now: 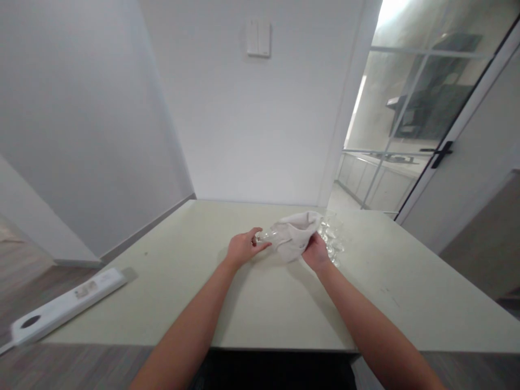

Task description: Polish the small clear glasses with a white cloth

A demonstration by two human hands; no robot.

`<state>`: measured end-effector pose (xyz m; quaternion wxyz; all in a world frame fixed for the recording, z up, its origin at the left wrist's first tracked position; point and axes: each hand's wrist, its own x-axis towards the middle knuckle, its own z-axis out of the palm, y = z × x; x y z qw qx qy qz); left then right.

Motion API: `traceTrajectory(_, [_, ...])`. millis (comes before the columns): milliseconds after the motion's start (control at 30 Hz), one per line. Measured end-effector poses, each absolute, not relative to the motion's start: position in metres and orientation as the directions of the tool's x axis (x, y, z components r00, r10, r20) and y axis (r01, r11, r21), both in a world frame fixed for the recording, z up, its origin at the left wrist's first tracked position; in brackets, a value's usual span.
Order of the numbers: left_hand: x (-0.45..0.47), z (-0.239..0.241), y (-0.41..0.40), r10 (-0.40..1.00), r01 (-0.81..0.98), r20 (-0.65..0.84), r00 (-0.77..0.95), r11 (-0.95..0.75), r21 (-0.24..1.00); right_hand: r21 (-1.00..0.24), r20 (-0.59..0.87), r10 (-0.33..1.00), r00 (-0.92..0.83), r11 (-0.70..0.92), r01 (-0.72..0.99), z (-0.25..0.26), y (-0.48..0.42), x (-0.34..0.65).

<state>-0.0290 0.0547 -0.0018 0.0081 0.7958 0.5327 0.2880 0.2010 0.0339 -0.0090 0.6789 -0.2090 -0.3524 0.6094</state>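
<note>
My left hand is closed with thumb and fingers around one end of a small clear glass, which lies tilted on its side in the air above the table. The other end of the glass goes into a white cloth, so its shape there is hidden. My right hand grips the cloth from the right, its fingers partly behind the folds. Just beyond the right hand, several clear glasses stand grouped on the table, partly covered by the cloth and hand.
The pale table reaches to the wall at the back. A white power strip lies across its left edge, its cord hanging off. At the right is a glass-paned door with a black handle. A light switch is on the wall.
</note>
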Motion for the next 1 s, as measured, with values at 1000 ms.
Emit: traceTrajectory(1000, [-0.02,0.003,0.043,0.777,0.72,0.39,0.494,-0.617,0.318,-0.945,0.271,0.962,-0.046,0.256,-0.205,-0.023,0.018,0.181])
